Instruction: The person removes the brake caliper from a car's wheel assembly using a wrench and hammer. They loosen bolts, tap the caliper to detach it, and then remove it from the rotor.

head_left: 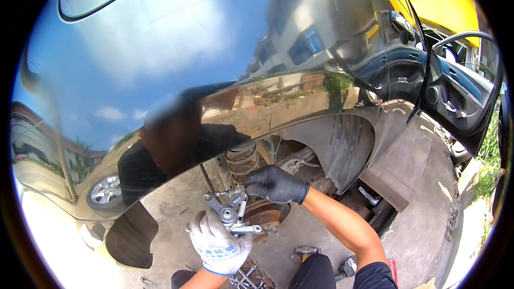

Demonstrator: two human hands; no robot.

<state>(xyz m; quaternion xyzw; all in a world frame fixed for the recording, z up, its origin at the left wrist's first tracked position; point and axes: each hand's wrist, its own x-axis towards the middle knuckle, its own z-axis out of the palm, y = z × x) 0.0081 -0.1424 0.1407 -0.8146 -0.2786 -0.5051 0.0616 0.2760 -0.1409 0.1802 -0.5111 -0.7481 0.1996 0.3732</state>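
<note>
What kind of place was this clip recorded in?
Probably an outdoor roadside car repair spot: a black car with its wheel off, exposing the brake disc, on bare concrete ground; gloved hands hold a metal brake part.

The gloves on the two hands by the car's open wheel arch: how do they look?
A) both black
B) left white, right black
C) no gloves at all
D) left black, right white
B: the left hand wears a white knit glove and grips the metal brake caliper, while the right hand in a black glove reaches to the top of that part, just above the rusty brake disc.
</note>
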